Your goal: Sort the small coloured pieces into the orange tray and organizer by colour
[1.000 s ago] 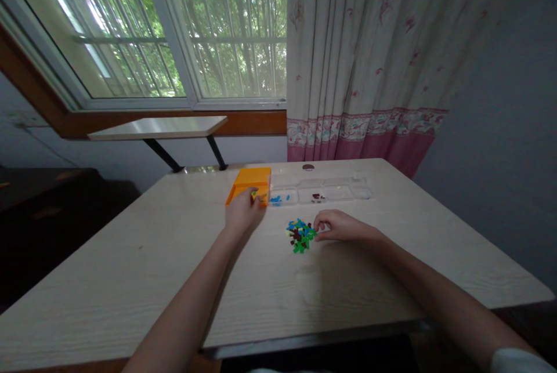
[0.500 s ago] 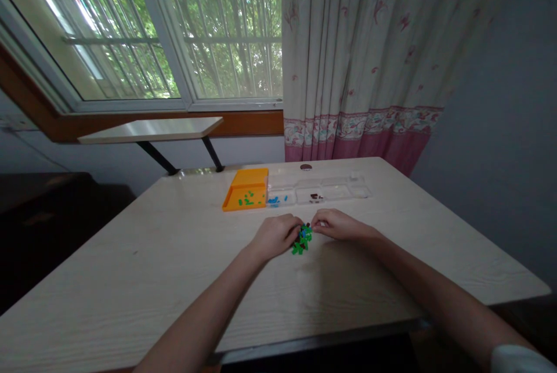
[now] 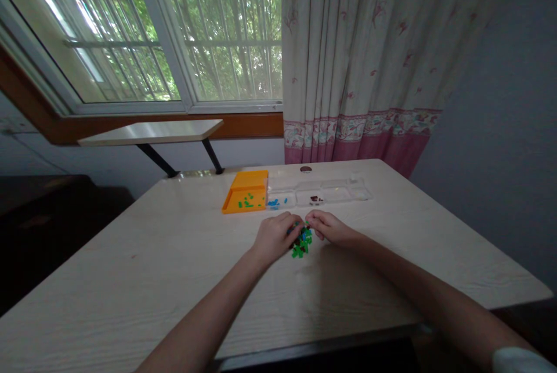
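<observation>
My left hand (image 3: 276,236) has its fingers curled round the left side of a cluster of small building bricks (image 3: 303,241), mostly green with some blue and dark brown. Its fingers cover part of the cluster; whether it rests on the table cannot be made out. At the cluster's upper right edge, my right hand (image 3: 329,227) is closed in a pinch, thumb and forefinger touching or very near the bricks. Anything between those fingertips is too small to name.
Behind the hands lies an orange tray (image 3: 227,208) with several loose green bricks. Joined to its right is a clear compartment tray (image 3: 343,194) holding blue bricks (image 3: 274,203) and dark brown bricks (image 3: 314,199). A round dark object (image 3: 306,169) lies near the table's (image 3: 174,268) back edge, and a raised shelf (image 3: 152,131) stands at back left.
My right hand has moved a little to the left, bringing its pinched fingertips over the top of the brick cluster. My left hand stays nearly in place on it.
</observation>
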`<control>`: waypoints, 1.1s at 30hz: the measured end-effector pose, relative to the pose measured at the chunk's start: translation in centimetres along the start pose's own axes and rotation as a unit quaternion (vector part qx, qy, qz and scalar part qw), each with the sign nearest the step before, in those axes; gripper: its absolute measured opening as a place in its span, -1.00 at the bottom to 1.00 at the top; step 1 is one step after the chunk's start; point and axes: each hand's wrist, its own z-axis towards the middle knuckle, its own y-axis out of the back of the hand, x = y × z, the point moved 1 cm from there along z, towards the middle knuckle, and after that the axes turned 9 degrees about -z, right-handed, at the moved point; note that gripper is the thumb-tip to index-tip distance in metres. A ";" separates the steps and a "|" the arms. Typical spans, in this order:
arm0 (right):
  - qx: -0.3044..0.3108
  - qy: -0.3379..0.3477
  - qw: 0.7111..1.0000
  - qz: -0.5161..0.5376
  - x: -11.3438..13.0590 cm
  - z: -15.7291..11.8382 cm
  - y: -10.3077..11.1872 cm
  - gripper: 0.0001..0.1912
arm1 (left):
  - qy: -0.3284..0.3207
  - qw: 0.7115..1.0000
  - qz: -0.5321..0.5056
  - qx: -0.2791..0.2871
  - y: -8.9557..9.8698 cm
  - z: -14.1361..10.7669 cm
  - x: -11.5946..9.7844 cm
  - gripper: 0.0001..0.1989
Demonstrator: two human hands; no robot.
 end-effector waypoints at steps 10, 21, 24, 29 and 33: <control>0.010 0.002 1.000 -0.001 0.6 -0.2 0.0 -0.63 | -0.015 0.999 -0.033 -0.002 -0.3 0.0 0.0 -0.78; -0.125 0.142 0.960 -0.207 1.3 -0.3 0.9 -0.80 | 0.004 0.997 -0.076 -0.034 -0.5 0.0 0.5 -0.87; -0.128 0.161 0.952 -0.228 1.3 -0.4 1.0 -0.82 | 0.007 0.996 -0.086 -0.036 -0.5 0.0 0.5 -0.88; -0.134 0.182 0.943 -0.246 1.4 -0.6 1.0 -0.84 | 0.007 0.992 -0.118 -0.033 -0.6 0.1 0.5 -0.88; -0.145 0.185 0.941 -0.243 1.6 -0.6 0.9 -0.84 | 0.020 0.984 -0.170 -0.053 -0.8 0.2 0.6 -0.86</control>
